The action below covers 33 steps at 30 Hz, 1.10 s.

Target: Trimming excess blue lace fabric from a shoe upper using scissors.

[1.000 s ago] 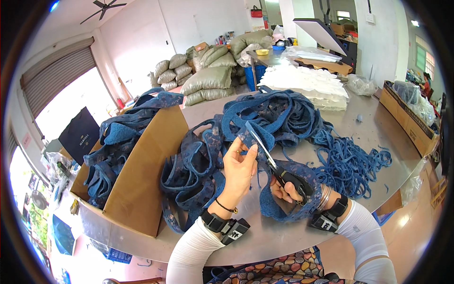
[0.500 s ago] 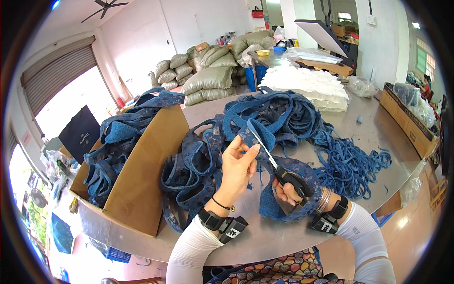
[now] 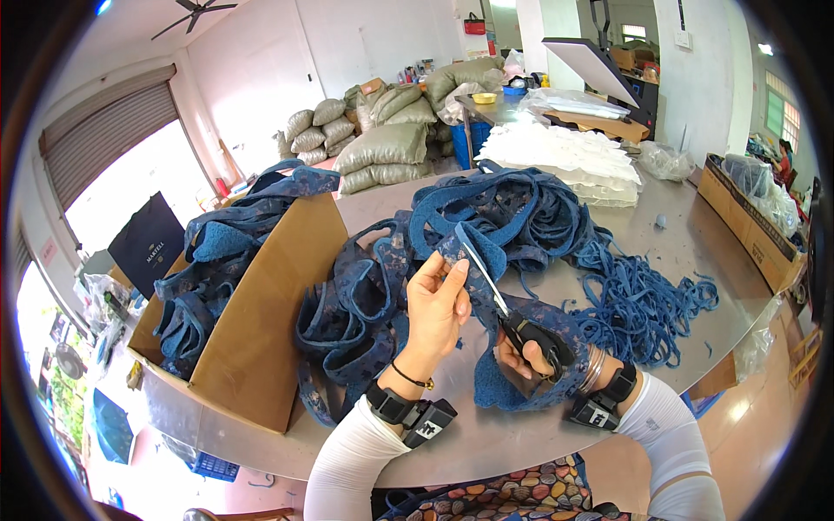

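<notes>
1. Scissors (image 3: 512, 317) with black handles sit in the right hand (image 3: 530, 356), whose fingers are clenched through the loops; the blades point up toward 11 o'clock.
2. The left hand (image 3: 437, 306) pinches a blue patterned fabric piece (image 3: 473, 252) between thumb and fingers, holding it up just at the blade tips.
3. The lower part of that fabric piece drapes under the right hand onto the metal table (image 3: 678, 234).
4. A cardboard box (image 3: 261, 321) lies open at 9 o'clock from the hands, its flap leaning toward the table's middle; it holds a stack of the same blue patterned pieces (image 3: 208, 278), some spilling over its far rim.
5. A heap of blue fabric pieces (image 3: 504, 204) lies on the table at 12 o'clock from the hands, touching the box flap on one side.
6. Thin blue trimmed strips (image 3: 647, 304) lie tangled at 2 o'clock from the right hand.
7. A pile of white folded material (image 3: 565, 152) rests beyond the heap, at 1 o'clock.
8. A second cardboard box (image 3: 747, 217) stands at the table's edge at 3 o'clock, holding clear bags; what is inside them cannot be told.
9. Stuffed sacks (image 3: 382, 143) are stacked on the floor at 11 o'clock, well apart.
</notes>
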Motion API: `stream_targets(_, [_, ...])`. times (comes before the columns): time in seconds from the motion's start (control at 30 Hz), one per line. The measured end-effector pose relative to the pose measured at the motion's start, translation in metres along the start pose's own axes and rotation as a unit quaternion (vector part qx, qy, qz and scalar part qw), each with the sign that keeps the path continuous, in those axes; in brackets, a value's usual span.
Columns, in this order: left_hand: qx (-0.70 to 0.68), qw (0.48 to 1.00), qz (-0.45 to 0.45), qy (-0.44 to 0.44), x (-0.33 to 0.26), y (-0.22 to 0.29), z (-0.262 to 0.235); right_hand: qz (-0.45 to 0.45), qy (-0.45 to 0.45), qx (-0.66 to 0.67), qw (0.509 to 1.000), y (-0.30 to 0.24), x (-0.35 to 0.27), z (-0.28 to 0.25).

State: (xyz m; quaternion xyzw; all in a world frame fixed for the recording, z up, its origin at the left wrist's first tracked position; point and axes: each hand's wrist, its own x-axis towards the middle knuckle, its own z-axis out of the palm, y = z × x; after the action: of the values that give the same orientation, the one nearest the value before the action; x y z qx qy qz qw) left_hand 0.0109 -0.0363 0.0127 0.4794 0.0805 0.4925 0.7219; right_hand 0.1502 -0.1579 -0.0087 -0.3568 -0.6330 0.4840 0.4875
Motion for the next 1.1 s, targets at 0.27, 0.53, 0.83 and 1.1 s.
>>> stream_targets(0.27, [0.018, 1.0, 0.012, 0.005, -0.004, 0.001, 0.006, 0.002, -0.015, 0.016, 1.0, 0.011, -0.004, -0.006])
stream_targets(0.53, [0.02, 0.999, 0.013, 0.023, -0.003, 0.001, 0.007, 0.029, 0.012, 0.079, 0.996, 0.003, -0.005, -0.001])
stream_targets(0.83, [-0.174, 0.976, -0.128, -0.035, -0.001, 0.015, -0.001, 0.025, -0.038, 0.069, 0.997, 0.007, -0.004, -0.005])
stream_targets(1.1, [-0.054, 0.995, -0.079, 0.02, 0.0, 0.016, -0.003, 0.061, -0.045, 0.094, 0.993, -0.006, -0.009, -0.002])
